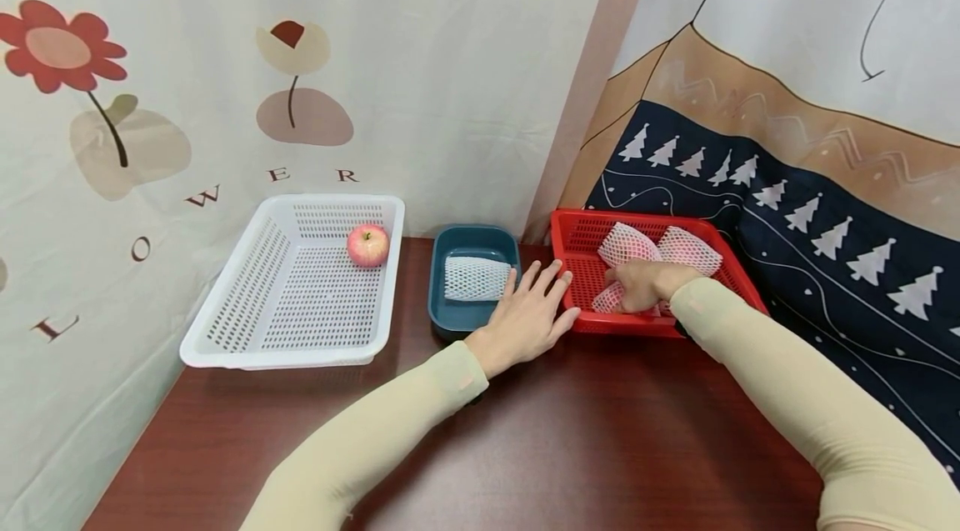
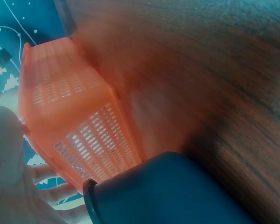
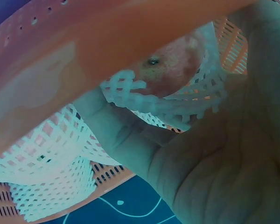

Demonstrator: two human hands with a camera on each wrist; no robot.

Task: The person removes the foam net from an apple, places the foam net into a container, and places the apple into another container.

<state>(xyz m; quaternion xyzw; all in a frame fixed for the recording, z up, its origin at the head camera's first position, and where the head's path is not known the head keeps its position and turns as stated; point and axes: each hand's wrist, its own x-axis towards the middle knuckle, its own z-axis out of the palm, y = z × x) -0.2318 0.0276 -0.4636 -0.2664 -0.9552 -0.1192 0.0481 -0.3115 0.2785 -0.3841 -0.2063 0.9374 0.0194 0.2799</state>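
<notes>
My right hand [image 1: 647, 283] reaches into the red basket [image 1: 738, 285], its fingers and thumb around an apple in white foam net [image 3: 177, 70]. The apple's bare end shows through the net's opening in the right wrist view. Beyond that hand lie more netted apples [image 1: 628, 243], partly hidden by it. My left hand [image 1: 525, 318] spreads its fingers over the gap between the teal bin [image 1: 468, 318] and the red basket, with nothing in its grasp. An empty foam net [image 1: 477, 278] lies inside the teal bin.
A white basket [image 1: 288, 354] stands at the left with one bare apple [image 1: 368, 245] near its right wall. All containers sit along the back of the brown table [image 1: 570, 431], close to a printed curtain [image 1: 457, 81].
</notes>
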